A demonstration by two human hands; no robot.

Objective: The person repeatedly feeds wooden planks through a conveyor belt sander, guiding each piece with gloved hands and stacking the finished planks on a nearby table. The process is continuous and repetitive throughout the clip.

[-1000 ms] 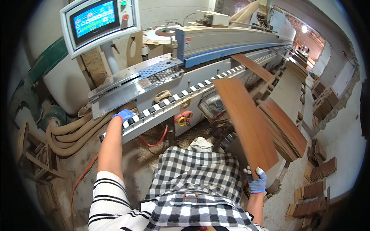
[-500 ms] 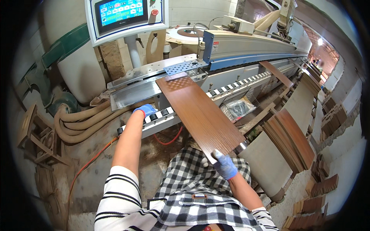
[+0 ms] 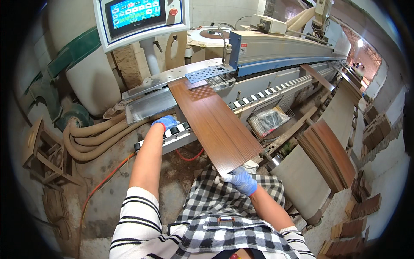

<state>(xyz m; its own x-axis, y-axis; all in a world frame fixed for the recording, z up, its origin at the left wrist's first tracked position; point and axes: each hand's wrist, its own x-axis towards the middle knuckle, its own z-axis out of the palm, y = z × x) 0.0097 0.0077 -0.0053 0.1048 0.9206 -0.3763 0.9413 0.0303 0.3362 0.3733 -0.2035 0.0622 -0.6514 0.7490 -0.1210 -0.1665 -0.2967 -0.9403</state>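
Observation:
A long brown wood-grain panel (image 3: 215, 125) lies slantwise across the roller rail, its far end beneath a perforated blue plate (image 3: 208, 74). My right hand (image 3: 239, 180), in a blue and white glove, is closed on the panel's near end, just in front of my checked apron (image 3: 202, 194). By the panel's left edge, my left hand (image 3: 165, 121) in a similar glove lies at the black and white rollers (image 3: 176, 131). Its fingers are mostly hidden, and I cannot tell whether they touch the panel.
A long machine with a blue and beige beam (image 3: 284, 64) runs to the far right. A control screen (image 3: 136, 15) hangs at upper left above thick ribbed hoses (image 3: 92, 134). Stacked boards (image 3: 330, 155) stand at right beside a grey conveyor belt (image 3: 299, 181). Another panel (image 3: 318, 77) lies farther along.
The panel has slid away from me and slightly left, farther under the perforated plate. My right hand has moved with it; my left hand has shifted a little to the right.

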